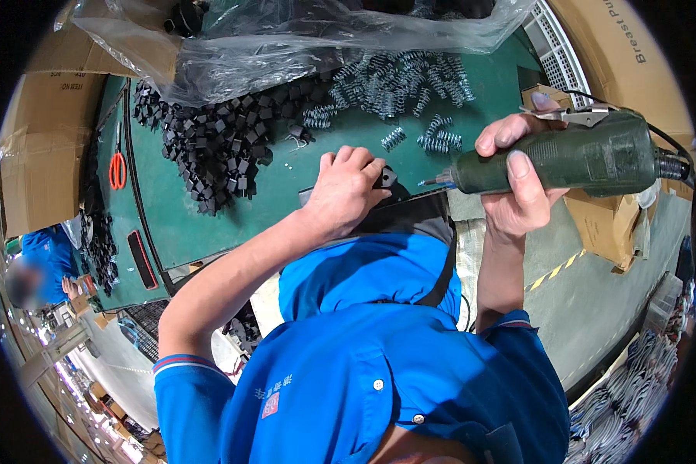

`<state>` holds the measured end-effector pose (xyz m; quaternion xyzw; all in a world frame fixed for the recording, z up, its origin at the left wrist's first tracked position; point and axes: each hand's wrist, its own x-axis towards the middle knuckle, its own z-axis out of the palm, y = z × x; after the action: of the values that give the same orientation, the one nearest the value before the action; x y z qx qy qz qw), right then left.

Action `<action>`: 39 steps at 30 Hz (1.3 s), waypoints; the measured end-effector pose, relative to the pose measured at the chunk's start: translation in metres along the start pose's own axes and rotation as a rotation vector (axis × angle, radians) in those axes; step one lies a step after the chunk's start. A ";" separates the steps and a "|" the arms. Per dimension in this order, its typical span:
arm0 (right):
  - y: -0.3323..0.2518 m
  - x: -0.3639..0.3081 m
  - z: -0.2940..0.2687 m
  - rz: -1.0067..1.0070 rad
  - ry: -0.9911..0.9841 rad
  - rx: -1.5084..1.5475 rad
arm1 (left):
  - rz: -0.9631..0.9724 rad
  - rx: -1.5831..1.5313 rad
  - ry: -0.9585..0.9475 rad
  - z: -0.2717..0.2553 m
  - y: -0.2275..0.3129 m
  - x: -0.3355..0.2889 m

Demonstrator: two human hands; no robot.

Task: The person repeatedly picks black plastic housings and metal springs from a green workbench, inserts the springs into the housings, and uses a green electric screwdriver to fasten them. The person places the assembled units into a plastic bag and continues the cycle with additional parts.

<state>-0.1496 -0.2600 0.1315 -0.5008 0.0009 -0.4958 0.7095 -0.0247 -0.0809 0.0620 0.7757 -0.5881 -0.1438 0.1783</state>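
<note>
My right hand [518, 185] grips a dark green electric screwdriver [588, 158], its thin bit pointing left. My left hand [344, 189] is closed over a small black part [389, 177] at the bench's near edge; the fingers cover most of it, and a rounded end with a hole shows. A short gap lies between the bit's tip and that part. Beyond my hands, coil springs [402, 83] form a pile, with a few loose springs [441, 139] nearer. A heap of small black plastic blocks [220, 147] lies to the left of the springs.
Clear plastic sheeting [309, 50] drapes over the far side of the green bench [193, 236]. Orange-handled scissors [117, 170] and a black-and-red flat object [141, 259] lie left. Cardboard boxes [46, 155] flank the bench. A cord [677, 143] trails from the screwdriver. Another person [46, 263] sits far left.
</note>
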 end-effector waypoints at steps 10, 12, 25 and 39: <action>-0.002 -0.003 -0.004 0.013 0.001 -0.023 | -0.082 0.167 -0.185 -0.004 0.016 0.008; 0.000 -0.004 -0.001 0.032 -0.003 0.006 | -0.006 0.281 -0.161 -0.001 0.023 0.007; -0.002 -0.002 0.013 0.031 -0.100 -0.105 | 0.004 0.228 0.001 0.013 0.020 0.009; 0.003 -0.007 -0.001 -0.002 -0.136 -0.086 | 0.010 0.259 -0.198 0.002 0.020 -0.005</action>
<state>-0.1516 -0.2554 0.1256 -0.5631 -0.0265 -0.4608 0.6855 -0.0442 -0.0808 0.0697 0.7712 -0.6203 -0.1416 0.0188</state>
